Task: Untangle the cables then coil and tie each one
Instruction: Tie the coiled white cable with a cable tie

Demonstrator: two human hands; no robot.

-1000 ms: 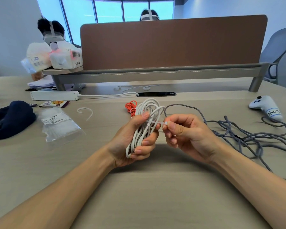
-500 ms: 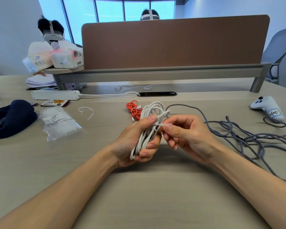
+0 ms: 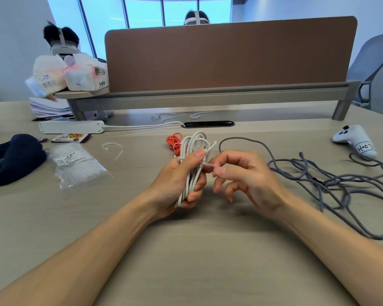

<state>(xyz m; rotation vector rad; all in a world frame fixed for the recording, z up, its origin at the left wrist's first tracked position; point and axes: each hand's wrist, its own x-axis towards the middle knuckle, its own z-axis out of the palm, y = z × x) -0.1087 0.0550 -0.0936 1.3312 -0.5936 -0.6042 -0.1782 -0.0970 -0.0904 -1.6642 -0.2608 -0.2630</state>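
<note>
Item: white cable (image 3: 194, 164), coiled into a long bundle, held upright above the table (image 3: 186, 250) at centre.

Left hand (image 3: 177, 184): closed round the lower half of the bundle, thumb pressed across the front, fingers curled behind.

Right hand (image 3: 245, 180): thumb and forefinger pinched on the free tail of a zip tie (image 3: 209, 166) that goes round the bundle's middle; the other fingers hang loosely curled and hold nothing.

Step in hand, as we judge it: cinching the tie. We would pull the tail straight out from the bundle, keep the left thumb beside the tie's head so the loops cannot spread, and stop once the strands are snug rather than crushed. Whether the tail is already locked through the head we cannot tell; that spot is blurred.

Count:
- Cables, three: white, in hand; orange cable (image 3: 174, 141), bundled on the table just behind the white one; grey cable (image 3: 318, 173), loose and tangled, to the right, not yet coiled.
- Bag of zip ties (image 3: 75, 164), one, left of the hands.
- Loose zip ties on the table: one looped (image 3: 113, 149) near the bag; others far back are too faint to count.
- Power strip (image 3: 71, 127), one.
- Controller (image 3: 354, 140), one.
</note>
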